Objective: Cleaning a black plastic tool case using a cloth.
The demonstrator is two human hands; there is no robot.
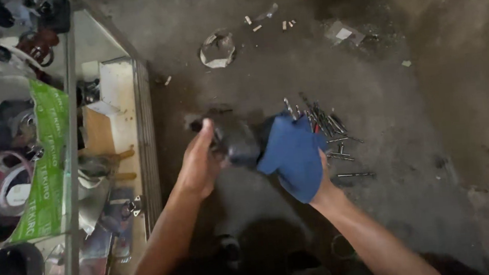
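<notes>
My left hand (198,162) grips a dark, blurred metal part (236,143) at mid-frame above a grimy concrete floor. My right hand (320,179) is mostly hidden under a blue cloth (293,154) that it holds pressed against the right side of the dark part. Only the wrist and the edge of that hand show below the cloth. Just behind the cloth, several long metal bits and rods (331,133) lie scattered on the floor.
A glass and metal shelf unit (73,170) stands on the left, crowded with tools, a green package (43,167) and wooden pieces. A crumpled scrap (217,49) and small debris (288,24) litter the far floor. A dark object (230,248) sits between my arms.
</notes>
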